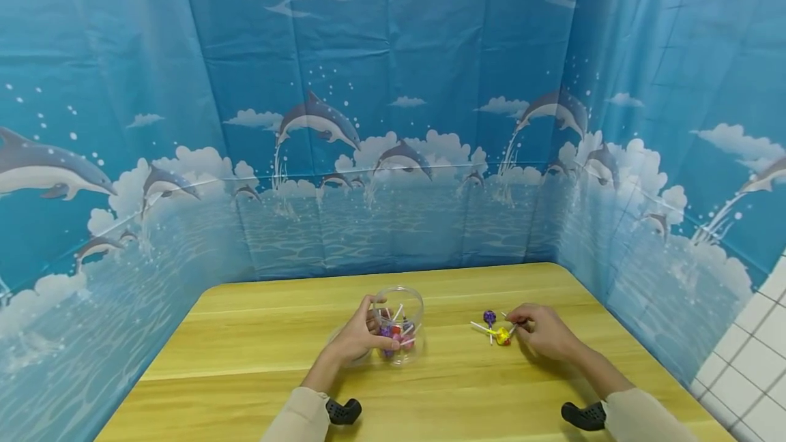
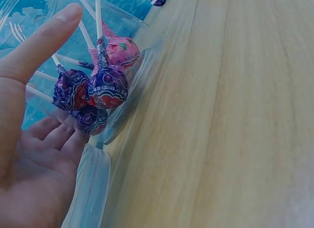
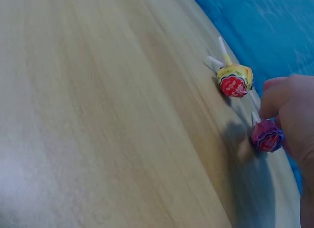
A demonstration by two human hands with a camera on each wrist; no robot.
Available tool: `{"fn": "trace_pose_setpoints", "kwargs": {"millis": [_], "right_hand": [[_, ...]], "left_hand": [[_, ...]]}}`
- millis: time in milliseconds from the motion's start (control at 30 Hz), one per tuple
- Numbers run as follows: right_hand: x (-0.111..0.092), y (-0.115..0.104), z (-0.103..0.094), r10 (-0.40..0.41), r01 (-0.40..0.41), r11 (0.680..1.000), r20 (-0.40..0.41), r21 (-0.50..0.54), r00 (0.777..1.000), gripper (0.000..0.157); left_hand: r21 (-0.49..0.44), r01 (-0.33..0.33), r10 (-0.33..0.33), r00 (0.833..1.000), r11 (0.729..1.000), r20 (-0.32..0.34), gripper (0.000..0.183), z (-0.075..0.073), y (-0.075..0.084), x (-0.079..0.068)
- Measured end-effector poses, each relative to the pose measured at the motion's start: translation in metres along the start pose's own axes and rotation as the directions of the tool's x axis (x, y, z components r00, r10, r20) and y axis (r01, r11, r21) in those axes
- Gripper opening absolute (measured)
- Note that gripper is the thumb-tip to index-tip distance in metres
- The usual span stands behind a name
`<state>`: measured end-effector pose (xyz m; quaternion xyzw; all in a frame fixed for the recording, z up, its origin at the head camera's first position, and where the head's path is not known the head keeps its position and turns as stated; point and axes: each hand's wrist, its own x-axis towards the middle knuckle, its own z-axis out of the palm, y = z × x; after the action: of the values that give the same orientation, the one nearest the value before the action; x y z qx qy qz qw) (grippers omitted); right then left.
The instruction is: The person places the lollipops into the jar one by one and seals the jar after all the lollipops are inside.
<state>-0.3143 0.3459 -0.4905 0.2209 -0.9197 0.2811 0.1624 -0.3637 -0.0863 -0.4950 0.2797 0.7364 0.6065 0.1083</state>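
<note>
My left hand (image 1: 359,340) grips a clear plastic jar (image 1: 419,309), thumb on the near side and fingers behind. Several wrapped lollipops (image 2: 108,88), purple and pink with white sticks, lie inside it. To the right, my right hand (image 1: 543,331) has its fingers curled at a purple-pink lollipop (image 3: 267,135), whose head shows just below the fingers in the right wrist view; the exact grip is partly hidden. Close to those fingertips a yellow-and-red lollipop (image 1: 503,337) lies on the table, with a purple lollipop (image 1: 489,318) behind it.
A clear round plastic piece, apparently a lid (image 2: 95,181), lies beside the jar under the left hand. Everything sits on a yellow wood-grain table (image 1: 258,333). A blue dolphin-print curtain (image 1: 393,224) hangs behind the table and along its sides.
</note>
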Motion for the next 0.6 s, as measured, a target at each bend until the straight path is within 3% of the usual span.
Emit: {"fn": "trace_pose_setpoints", "kwargs": {"millis": [300,600], "right_hand": [[0.0012,0.0079,0.0067,-0.119,0.123,0.979,0.036,-0.162,0.992,0.018],[0.0059,0.0082,-0.0005,-0.065,0.063,0.992,-0.019,-0.106,0.998,0.004]], "left_hand": [[0.011,0.003,-0.003,1.000,1.000,-0.010,0.080,-0.0005,-0.0011,-0.0010],[0.004,0.007,-0.007,1.000,1.000,-0.018,0.083,0.0005,-0.0009,0.0014]]}}
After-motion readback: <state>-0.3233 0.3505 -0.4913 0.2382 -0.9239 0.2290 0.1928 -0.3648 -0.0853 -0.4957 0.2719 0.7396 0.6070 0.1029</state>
